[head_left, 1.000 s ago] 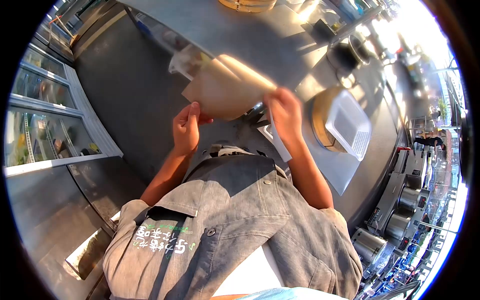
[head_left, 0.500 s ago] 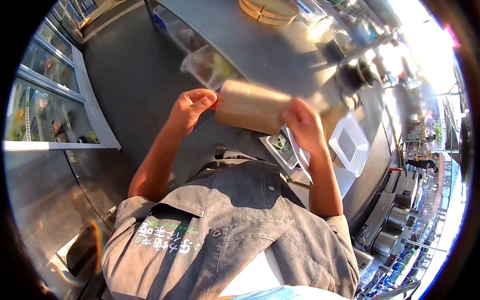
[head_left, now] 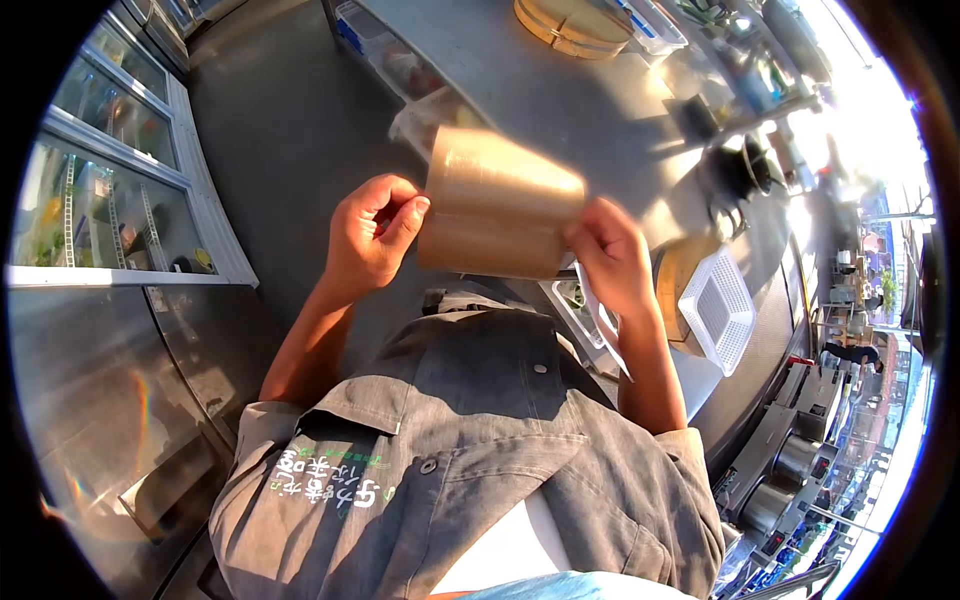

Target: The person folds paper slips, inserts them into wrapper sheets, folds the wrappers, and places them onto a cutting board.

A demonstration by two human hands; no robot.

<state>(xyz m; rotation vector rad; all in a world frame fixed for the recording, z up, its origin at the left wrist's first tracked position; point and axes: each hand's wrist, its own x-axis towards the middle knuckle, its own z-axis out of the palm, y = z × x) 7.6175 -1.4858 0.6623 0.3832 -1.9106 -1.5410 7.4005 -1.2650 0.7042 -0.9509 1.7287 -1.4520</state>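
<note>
A curved brown sheet [head_left: 500, 205], like paper or thin film, is stretched between my two hands in front of my chest. My left hand [head_left: 375, 235] pinches its left edge between thumb and fingers. At the other end, my right hand [head_left: 612, 260] is closed on the sheet's right edge. A white strip [head_left: 603, 318] hangs down beside my right wrist; whether the hand holds it too, I cannot tell. Just right of that wrist a white perforated basket [head_left: 722, 308] leans over a round wooden piece [head_left: 675, 275].
A metal table [head_left: 520, 75] stretches ahead, with a round wooden steamer [head_left: 575, 25] at its far side. Plastic bins [head_left: 430, 118] sit on the shelf beneath. Glass-door fridges [head_left: 120, 190] stand at the left. Metal pots [head_left: 795, 462] are at the right, and a distant person [head_left: 852, 353] stands beyond.
The brown sheet, earlier folded and slanting, is now spread more evenly between my hands. My left hand has moved up to its left edge. The view has shifted, so the table appears further right.
</note>
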